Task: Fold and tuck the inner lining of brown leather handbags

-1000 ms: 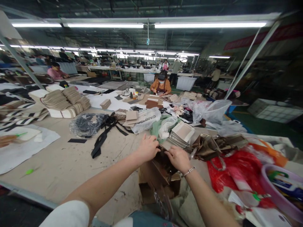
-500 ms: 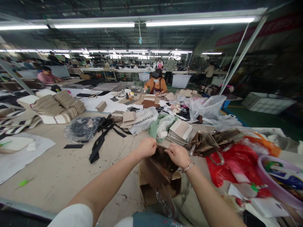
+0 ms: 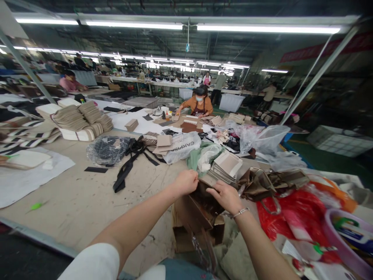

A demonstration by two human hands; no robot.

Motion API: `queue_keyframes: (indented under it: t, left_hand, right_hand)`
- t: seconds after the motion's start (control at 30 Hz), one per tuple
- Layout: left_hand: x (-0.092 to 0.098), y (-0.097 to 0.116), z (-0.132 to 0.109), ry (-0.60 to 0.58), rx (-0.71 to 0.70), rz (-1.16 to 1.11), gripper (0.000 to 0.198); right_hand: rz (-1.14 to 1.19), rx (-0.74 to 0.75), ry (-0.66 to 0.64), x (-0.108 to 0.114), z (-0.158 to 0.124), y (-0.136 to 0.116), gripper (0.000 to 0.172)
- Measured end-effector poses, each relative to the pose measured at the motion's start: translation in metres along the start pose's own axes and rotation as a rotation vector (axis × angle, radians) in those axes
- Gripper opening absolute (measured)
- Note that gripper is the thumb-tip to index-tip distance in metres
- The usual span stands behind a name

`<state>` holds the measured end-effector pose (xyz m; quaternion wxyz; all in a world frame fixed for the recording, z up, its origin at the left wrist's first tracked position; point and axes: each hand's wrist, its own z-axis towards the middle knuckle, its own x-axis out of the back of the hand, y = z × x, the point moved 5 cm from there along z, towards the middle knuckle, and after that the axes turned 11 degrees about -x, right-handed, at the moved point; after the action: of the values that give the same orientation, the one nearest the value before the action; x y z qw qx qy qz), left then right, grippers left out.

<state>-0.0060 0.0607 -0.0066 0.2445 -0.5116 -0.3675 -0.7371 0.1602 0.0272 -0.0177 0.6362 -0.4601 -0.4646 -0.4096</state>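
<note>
A brown bag point(image 3: 190, 214) with its mouth open stands in front of me, resting at an open cardboard box point(image 3: 181, 238). My left hand point(image 3: 186, 182) is closed on the far left part of its rim. On the right side of the mouth, my right hand point(image 3: 228, 195) grips the rim, thumb stretched along the edge. Straps point(image 3: 205, 249) wrapped in clear plastic hang from the bag's near side. The bag's inside is dark, and my fingertips are partly hidden. Just beyond my hands lies a stack of beige panels point(image 3: 225, 165).
Black straps point(image 3: 125, 171) and a plastic-wrapped black bundle point(image 3: 107, 149) lie left on the table. More brown bags point(image 3: 259, 181), a red plastic bag point(image 3: 297, 206) and a purple basin point(image 3: 335, 233) crowd the right. A co-worker point(image 3: 198, 103) sits across the table.
My view has tilted and shifted, so the scene sits further right. Both hands stay at the bag's rim; the right thumb looks a little straighter.
</note>
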Motion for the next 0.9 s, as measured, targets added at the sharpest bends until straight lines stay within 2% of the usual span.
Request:
queue_keyframes:
  t: [0.17, 0.37, 0.5, 0.53, 0.6, 0.63, 0.7, 0.8, 0.9]
  left_hand:
    - [0.002, 0.0, -0.001, -0.005, -0.007, -0.021, 0.014]
    - [0.002, -0.002, 0.002, -0.005, -0.015, -0.048, 0.013]
    - [0.006, -0.002, -0.006, 0.065, -0.039, -0.112, 0.01]
    - [0.009, 0.0, -0.01, 0.1, -0.054, -0.133, 0.012]
    - [0.015, 0.004, -0.021, 0.144, -0.063, -0.154, 0.037]
    - [0.016, 0.005, -0.027, 0.131, -0.046, -0.153, 0.053]
    - [0.014, 0.002, -0.035, 0.027, 0.024, -0.144, 0.073]
    - [0.013, -0.014, -0.038, -0.156, 0.107, -0.116, 0.072]
    - [0.024, -0.036, -0.028, -0.185, 0.101, -0.041, 0.063]
  right_hand:
    - [0.046, -0.01, 0.006, 0.008, 0.006, -0.005, 0.042]
    - [-0.078, 0.022, -0.038, 0.004, 0.026, -0.029, 0.035]
    - [-0.156, 0.04, -0.029, -0.001, 0.03, -0.036, 0.039]
    - [-0.165, 0.041, -0.017, -0.001, 0.03, -0.036, 0.039]
    - [-0.18, 0.027, 0.001, -0.001, 0.028, -0.035, 0.039]
    - [-0.187, 0.015, 0.004, -0.001, 0.027, -0.035, 0.04]
    - [-0.197, 0.002, 0.0, -0.001, 0.026, -0.035, 0.041]
    - [-0.206, 0.01, -0.011, 0.001, 0.023, -0.04, 0.042]
    - [-0.217, 0.039, -0.008, 0.005, 0.017, -0.048, 0.042]
